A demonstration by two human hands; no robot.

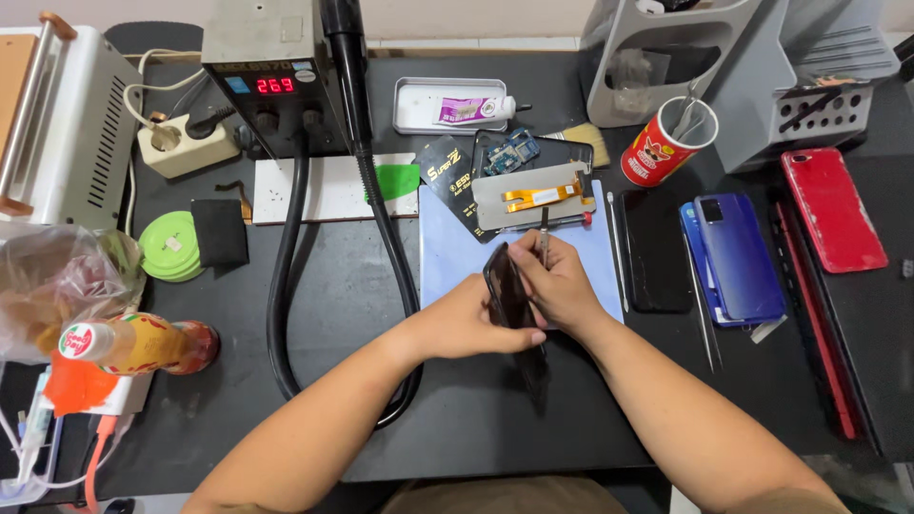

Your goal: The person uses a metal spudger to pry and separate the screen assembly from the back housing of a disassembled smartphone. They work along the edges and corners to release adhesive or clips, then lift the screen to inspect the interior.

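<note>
From the head view we see our left hand (476, 324) gripping a dark phone (506, 290) on edge, tilted up over the lower part of the blue mat (447, 252) on the black table (476, 419). Our right hand (562, 286) pinches a thin tool (544, 231) whose shaft points away from us, beside the phone's upper end. A screen panel (533, 198) lies just beyond, and a red phone (833, 209) lies far right.
</note>
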